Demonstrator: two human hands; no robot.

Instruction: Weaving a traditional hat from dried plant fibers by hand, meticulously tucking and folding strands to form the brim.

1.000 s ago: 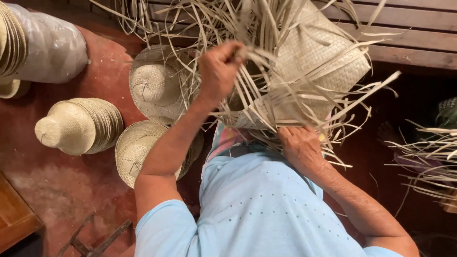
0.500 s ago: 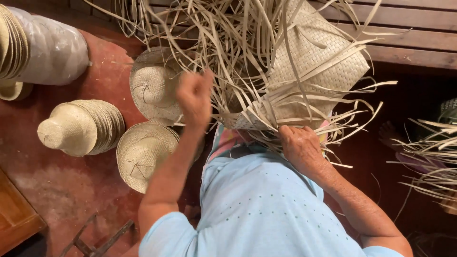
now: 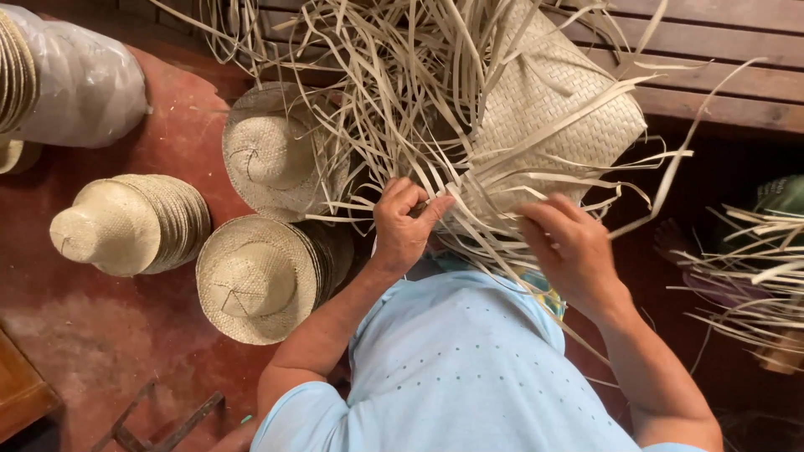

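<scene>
Loose pale straw strips [image 3: 435, 180] are pinched by the left hand [image 3: 404, 226] while the half-woven pale straw piece [image 3: 553, 117] just beyond is steadied by the loosely curled right hand [image 3: 569, 247].

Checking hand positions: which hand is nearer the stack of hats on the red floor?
Left. The left hand grips strips just right of the stack of hats; the right hand is farther right.

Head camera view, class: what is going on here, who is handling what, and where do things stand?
A person in a light blue top is working on a half-woven straw piece with both bare hands. The left hand pinches loose straw strips at the woven edge; the right hand rests open on strips beside it. Many strips still hang unwoven. Stacks of finished straw hats lie on the red floor to the left.
</scene>
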